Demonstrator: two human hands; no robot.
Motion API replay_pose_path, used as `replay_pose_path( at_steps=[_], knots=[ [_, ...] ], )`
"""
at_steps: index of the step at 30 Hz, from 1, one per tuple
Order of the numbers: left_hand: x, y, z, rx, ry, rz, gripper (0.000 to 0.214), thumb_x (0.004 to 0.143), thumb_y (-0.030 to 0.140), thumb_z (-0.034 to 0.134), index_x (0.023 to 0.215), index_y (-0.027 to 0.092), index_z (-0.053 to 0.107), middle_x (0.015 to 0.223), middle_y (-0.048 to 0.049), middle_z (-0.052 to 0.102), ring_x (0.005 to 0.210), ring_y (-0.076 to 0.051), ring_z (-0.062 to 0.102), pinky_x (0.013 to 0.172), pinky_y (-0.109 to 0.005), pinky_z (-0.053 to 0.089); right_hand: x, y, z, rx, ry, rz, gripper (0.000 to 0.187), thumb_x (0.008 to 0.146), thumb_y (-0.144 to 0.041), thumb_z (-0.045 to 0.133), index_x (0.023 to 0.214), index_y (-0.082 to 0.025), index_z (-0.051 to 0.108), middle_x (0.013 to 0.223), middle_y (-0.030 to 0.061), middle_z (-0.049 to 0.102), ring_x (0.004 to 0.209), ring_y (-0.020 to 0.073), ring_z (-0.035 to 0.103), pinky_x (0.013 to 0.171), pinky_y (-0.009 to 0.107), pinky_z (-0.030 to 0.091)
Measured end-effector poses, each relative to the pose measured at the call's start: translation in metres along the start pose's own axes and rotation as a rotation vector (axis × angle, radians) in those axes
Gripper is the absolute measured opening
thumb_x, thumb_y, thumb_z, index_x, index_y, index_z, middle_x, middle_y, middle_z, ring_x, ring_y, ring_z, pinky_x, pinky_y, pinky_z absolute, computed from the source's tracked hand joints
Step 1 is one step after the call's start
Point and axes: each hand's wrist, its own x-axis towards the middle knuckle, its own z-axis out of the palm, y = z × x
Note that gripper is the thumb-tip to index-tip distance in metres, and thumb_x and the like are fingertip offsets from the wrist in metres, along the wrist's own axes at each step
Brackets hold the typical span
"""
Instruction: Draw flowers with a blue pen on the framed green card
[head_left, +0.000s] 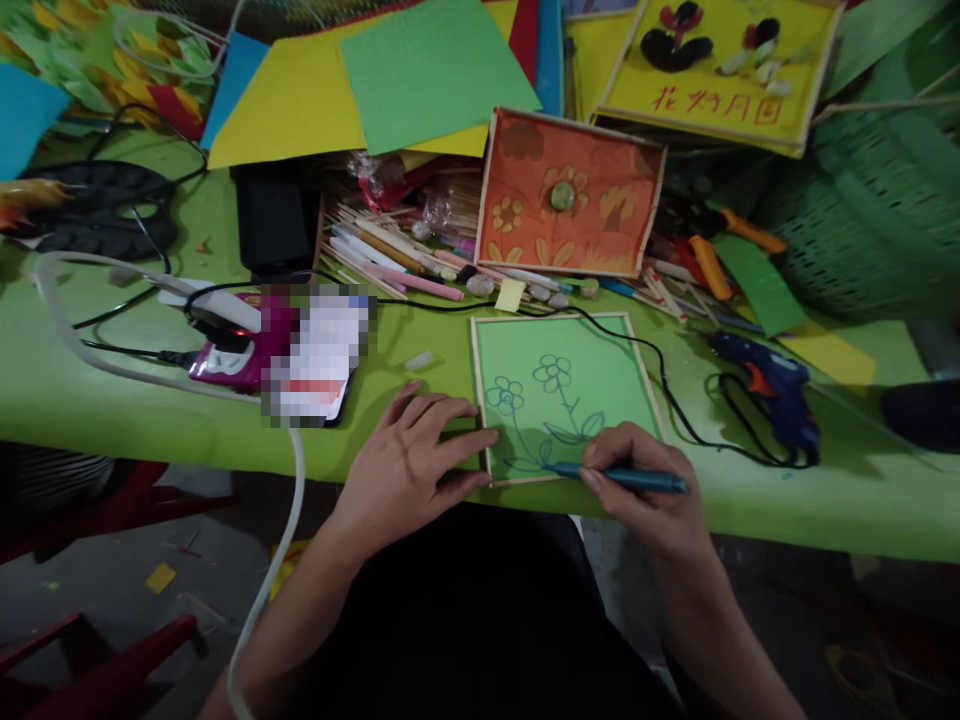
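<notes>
A green sheet with a thin pale wooden frame lies on the table at its front edge. Two flowers with stems and leaves are drawn on it in dark blue lines. My right hand grips a blue marker pen, whose tip touches the sheet at the leaves of the left flower. Flat on the table, my left hand has its fingers spread, and the fingertips rest at the frame's left side. A small clear cap-like piece lies just beyond that hand.
Left are a phone and a purple power strip with cables. A blue glue gun lies right, its black cord passing behind the frame. Farther back are pens and sticks, an orange framed picture and a green basket.
</notes>
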Motion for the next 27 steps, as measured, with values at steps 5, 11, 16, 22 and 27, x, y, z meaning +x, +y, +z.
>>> replay_pose_path(
  at_steps=[5,11,16,22,27],
  knots=[
    [0.001,0.001,-0.003,-0.006,-0.017,-0.011,0.032,0.1,0.041,0.064,0.13,0.032,0.067,0.129,-0.0053,0.066,0.119,-0.028,0.062,0.118,-0.056,0.039,0.0,-0.001,0.001,-0.006,0.005,0.033,0.012,0.087,-0.028,0.077,0.083,-0.024,0.066,0.069,-0.0006,0.064,0.061,0.0163,0.059,0.052,0.028,0.043],
    [0.0,0.001,-0.001,-0.004,-0.011,-0.01,0.032,0.099,0.043,0.065,0.129,0.032,0.067,0.13,-0.0054,0.066,0.119,-0.026,0.062,0.116,-0.056,0.04,0.004,-0.007,0.005,-0.01,-0.007,0.025,0.012,0.087,-0.027,0.076,0.082,-0.024,0.065,0.072,-0.0004,0.065,0.064,0.0164,0.06,0.053,0.028,0.044],
    [0.0,0.001,-0.001,-0.011,-0.009,-0.006,0.032,0.098,0.042,0.066,0.127,0.03,0.069,0.13,-0.0062,0.067,0.12,-0.027,0.061,0.116,-0.055,0.04,0.008,-0.013,0.011,-0.029,-0.037,-0.008,0.011,0.089,-0.023,0.073,0.084,-0.025,0.064,0.074,-0.0009,0.064,0.062,0.015,0.058,0.053,0.028,0.043],
    [0.001,0.002,-0.002,-0.009,-0.019,-0.009,0.032,0.099,0.042,0.065,0.128,0.03,0.069,0.131,-0.0056,0.066,0.119,-0.026,0.06,0.116,-0.055,0.039,0.011,-0.017,0.018,-0.078,-0.039,-0.054,0.011,0.091,-0.023,0.071,0.085,-0.026,0.063,0.073,-0.0016,0.064,0.062,0.0147,0.059,0.054,0.029,0.043],
    [0.001,0.002,-0.003,-0.011,-0.014,-0.006,0.032,0.099,0.04,0.065,0.128,0.03,0.07,0.129,-0.0062,0.067,0.118,-0.026,0.06,0.116,-0.055,0.039,0.014,-0.019,0.023,-0.065,-0.048,-0.056,0.01,0.091,-0.023,0.07,0.085,-0.026,0.063,0.073,-0.0017,0.064,0.061,0.0141,0.058,0.053,0.029,0.042]
  ],
)
